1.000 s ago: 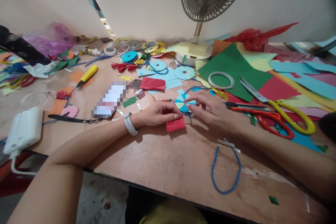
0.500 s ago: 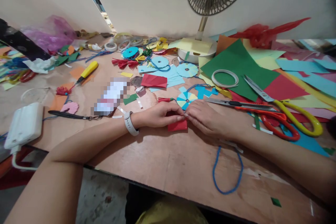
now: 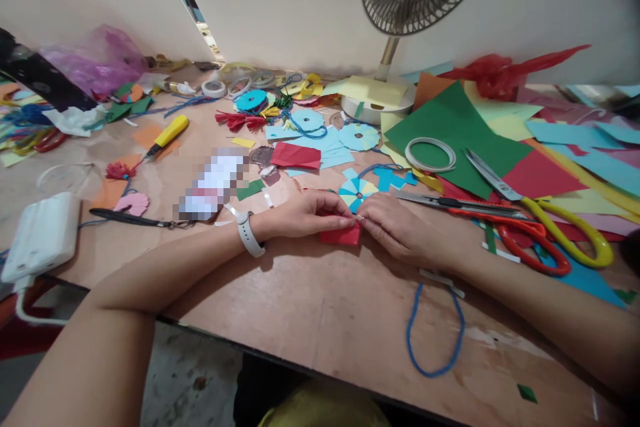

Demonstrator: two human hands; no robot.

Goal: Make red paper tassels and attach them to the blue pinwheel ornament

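My left fingers (image 3: 346,221) and right fingers (image 3: 364,219) pinch the small red paper piece (image 3: 341,235), a blue-and-yellow pleated paper disc (image 3: 358,192) just beyond them.

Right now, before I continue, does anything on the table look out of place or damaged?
Nothing looks spilled or broken. Two things look slightly odd: the white box seems to stick out past the table edge, and the cutter lies across the red scissors, metal blade close to your right hand.
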